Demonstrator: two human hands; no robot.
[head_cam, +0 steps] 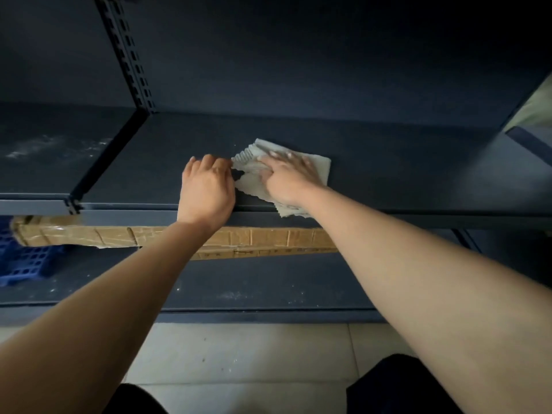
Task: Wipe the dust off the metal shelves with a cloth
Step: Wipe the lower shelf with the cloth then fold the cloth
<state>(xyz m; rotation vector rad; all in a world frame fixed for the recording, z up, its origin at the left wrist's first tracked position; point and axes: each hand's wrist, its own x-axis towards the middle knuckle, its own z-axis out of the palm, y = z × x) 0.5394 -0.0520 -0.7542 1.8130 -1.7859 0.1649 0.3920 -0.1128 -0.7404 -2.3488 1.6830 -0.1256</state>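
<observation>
Nearest the camera, two dark-clothed knees [397,386] sit at the bottom edge, over a pale tiled floor [239,354]. Just beyond, the lower shelf [268,282] of a dark blue metal rack runs across, its surface speckled with pale dust; on it lies a long cardboard box [263,240] wrapped in clear tape, and at the box's 9 o'clock end a blue plastic crate [21,264] with a grid of holes, its contents hidden. Both bare forearms reach up and away over this level to the shelf [388,162] above. The cloth [321,168] is a pale grey-white rag with a ribbed weave and ragged edges; it lies flat on that upper shelf near its front edge, one frayed corner hanging over the lip toward 6 o'clock. The right hand [286,180] presses palm-down on the cloth, fingers spread flat and pointing toward 12 o'clock, slightly blurred. The left hand [206,189] sits at the cloth's 9 o'clock side, knuckles up, fingers curled under at the cloth's near corner; whether they actually pinch the fabric cannot be told. The shelf around the cloth looks dark and even, while the neighbouring shelf [44,150] at 9 o'clock carries whitish dust smears. A slotted upright post [128,55] rises between the two bays, with the dark back panel [298,55] behind.
</observation>
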